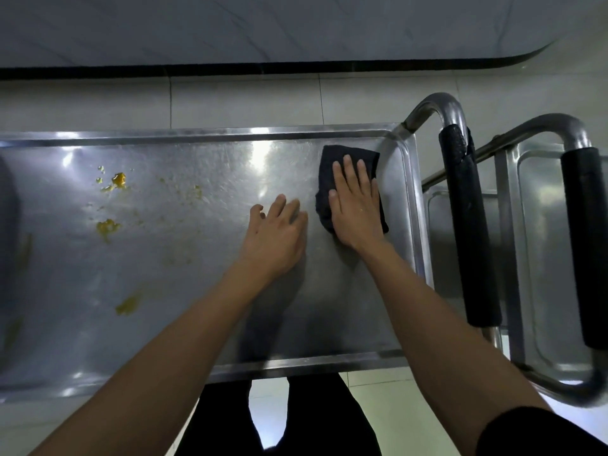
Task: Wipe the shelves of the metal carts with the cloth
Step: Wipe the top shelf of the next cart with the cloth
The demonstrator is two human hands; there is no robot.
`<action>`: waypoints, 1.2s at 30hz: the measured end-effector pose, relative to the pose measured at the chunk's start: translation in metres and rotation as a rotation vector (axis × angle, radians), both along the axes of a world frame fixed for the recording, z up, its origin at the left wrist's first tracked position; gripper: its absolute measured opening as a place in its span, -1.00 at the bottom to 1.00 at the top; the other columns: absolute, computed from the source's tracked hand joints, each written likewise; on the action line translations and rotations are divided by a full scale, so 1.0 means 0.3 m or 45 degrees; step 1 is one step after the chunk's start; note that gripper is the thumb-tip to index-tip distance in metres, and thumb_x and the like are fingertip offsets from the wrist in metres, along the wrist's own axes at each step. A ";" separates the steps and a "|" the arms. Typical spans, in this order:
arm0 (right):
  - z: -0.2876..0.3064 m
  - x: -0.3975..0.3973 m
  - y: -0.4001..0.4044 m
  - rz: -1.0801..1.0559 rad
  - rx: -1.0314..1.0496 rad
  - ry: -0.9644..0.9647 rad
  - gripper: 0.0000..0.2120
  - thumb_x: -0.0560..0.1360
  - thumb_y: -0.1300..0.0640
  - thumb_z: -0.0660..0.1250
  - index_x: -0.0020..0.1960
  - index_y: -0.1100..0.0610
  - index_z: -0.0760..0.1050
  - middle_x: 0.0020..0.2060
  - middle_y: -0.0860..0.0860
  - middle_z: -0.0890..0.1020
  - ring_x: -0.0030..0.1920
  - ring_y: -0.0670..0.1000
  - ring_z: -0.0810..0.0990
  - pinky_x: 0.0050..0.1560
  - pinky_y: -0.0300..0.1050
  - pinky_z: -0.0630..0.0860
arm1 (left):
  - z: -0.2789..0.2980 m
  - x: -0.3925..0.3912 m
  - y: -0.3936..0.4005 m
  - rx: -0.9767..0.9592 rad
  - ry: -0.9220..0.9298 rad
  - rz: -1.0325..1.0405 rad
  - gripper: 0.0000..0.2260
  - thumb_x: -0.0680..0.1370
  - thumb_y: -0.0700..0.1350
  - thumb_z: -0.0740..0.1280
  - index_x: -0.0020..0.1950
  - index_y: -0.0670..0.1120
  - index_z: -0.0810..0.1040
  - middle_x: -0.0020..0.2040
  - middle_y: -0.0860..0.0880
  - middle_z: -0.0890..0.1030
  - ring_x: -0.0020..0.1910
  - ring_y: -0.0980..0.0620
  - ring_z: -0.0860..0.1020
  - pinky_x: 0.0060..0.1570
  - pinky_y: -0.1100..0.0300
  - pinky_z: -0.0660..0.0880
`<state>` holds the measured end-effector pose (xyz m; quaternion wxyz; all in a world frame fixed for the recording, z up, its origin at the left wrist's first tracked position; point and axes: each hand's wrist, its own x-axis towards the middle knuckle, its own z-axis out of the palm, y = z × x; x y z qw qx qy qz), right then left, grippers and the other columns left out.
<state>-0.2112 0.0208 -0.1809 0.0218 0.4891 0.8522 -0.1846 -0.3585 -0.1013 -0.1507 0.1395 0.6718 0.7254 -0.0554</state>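
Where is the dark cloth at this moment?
In the head view, the dark cloth lies flat at the right end of the cart's top shelf, under the right hand, near the black-padded handle.

Bare forearms (pixel 184 327), black sleeve (pixel 539 432), black trousers (pixel 322 419)

1. There is one view only, a wide-angle camera on the person's head.
2. It looks almost straight down onto the cart's top shelf (pixel 164 258), close above it.
3. Both forearms reach up into the picture from its bottom edge; straight lines bend near the borders.
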 end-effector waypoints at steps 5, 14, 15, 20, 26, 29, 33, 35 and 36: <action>0.008 0.001 -0.039 0.003 0.000 -0.030 -0.46 0.70 -0.03 -0.11 0.64 0.04 -0.11 0.63 0.01 -0.12 0.61 0.07 -0.22 0.58 0.21 -0.13 | 0.035 -0.021 -0.036 0.014 0.002 0.151 -0.63 0.62 0.02 0.21 0.39 -0.08 0.50 0.44 -0.12 0.47 0.49 -0.16 0.34 0.34 -0.25 0.30; -0.007 -0.081 -0.099 0.040 -0.008 -0.042 -0.45 0.68 -0.06 -0.14 0.64 0.04 -0.13 0.63 0.01 -0.13 0.60 0.07 -0.24 0.58 0.20 -0.15 | 0.053 -0.069 -0.134 -0.017 -0.009 0.292 -0.61 0.63 0.04 0.19 0.42 -0.05 0.46 0.46 -0.07 0.45 0.52 -0.12 0.30 0.36 -0.22 0.26; -0.008 -0.102 -0.113 0.054 -0.005 -0.043 -0.45 0.68 -0.06 -0.14 0.64 0.04 -0.12 0.63 0.00 -0.13 0.60 0.07 -0.24 0.58 0.20 -0.15 | 0.053 -0.080 -0.142 -0.012 -0.007 0.309 -0.62 0.63 0.04 0.19 0.42 -0.04 0.46 0.46 -0.07 0.45 0.51 -0.11 0.30 0.36 -0.22 0.27; -0.004 -0.225 -0.187 0.127 -0.015 -0.050 -0.44 0.69 -0.07 -0.14 0.64 0.03 -0.14 0.62 0.00 -0.15 0.60 0.07 -0.25 0.58 0.20 -0.16 | 0.061 -0.170 -0.205 -0.018 -0.007 0.405 -0.61 0.65 0.06 0.16 0.44 -0.03 0.44 0.47 -0.07 0.44 0.52 -0.11 0.29 0.36 -0.23 0.27; 0.007 -0.419 -0.289 0.137 0.002 -0.052 -0.45 0.68 -0.04 -0.11 0.64 0.04 -0.10 0.63 0.02 -0.12 0.61 0.09 -0.22 0.58 0.21 -0.14 | 0.069 -0.346 -0.334 -0.007 -0.018 0.512 -0.61 0.63 0.05 0.15 0.44 -0.02 0.43 0.47 -0.06 0.44 0.52 -0.11 0.29 0.35 -0.22 0.30; 0.009 -0.545 -0.347 0.151 -0.010 -0.054 -0.45 0.69 -0.03 -0.10 0.64 0.04 -0.09 0.63 0.01 -0.11 0.61 0.09 -0.22 0.57 0.21 -0.14 | 0.071 -0.463 -0.404 0.011 -0.038 0.551 -0.61 0.63 0.05 0.16 0.44 -0.01 0.43 0.47 -0.05 0.43 0.52 -0.10 0.29 0.36 -0.22 0.30; 0.005 -0.710 -0.430 0.144 -0.002 -0.051 -0.46 0.69 -0.03 -0.10 0.64 0.04 -0.08 0.63 0.02 -0.10 0.61 0.10 -0.21 0.58 0.21 -0.14 | 0.069 -0.638 -0.491 0.009 -0.059 0.562 -0.59 0.63 0.06 0.15 0.47 0.00 0.40 0.49 -0.04 0.41 0.53 -0.09 0.27 0.39 -0.22 0.25; -0.001 -0.782 -0.465 0.124 0.003 -0.058 -0.46 0.69 -0.02 -0.09 0.64 0.04 -0.07 0.63 0.03 -0.09 0.61 0.11 -0.20 0.57 0.22 -0.13 | 0.063 -0.727 -0.536 0.001 -0.081 0.566 -0.58 0.63 0.06 0.14 0.48 0.01 0.38 0.51 -0.03 0.39 0.54 -0.08 0.25 0.40 -0.20 0.22; -0.003 -0.815 -0.479 0.109 -0.002 -0.063 -0.46 0.69 -0.03 -0.09 0.64 0.04 -0.07 0.63 0.02 -0.10 0.61 0.11 -0.20 0.57 0.22 -0.13 | 0.061 -0.770 -0.559 0.001 -0.097 0.569 -0.58 0.63 0.06 0.14 0.49 0.01 0.38 0.51 -0.03 0.38 0.54 -0.08 0.24 0.40 -0.19 0.21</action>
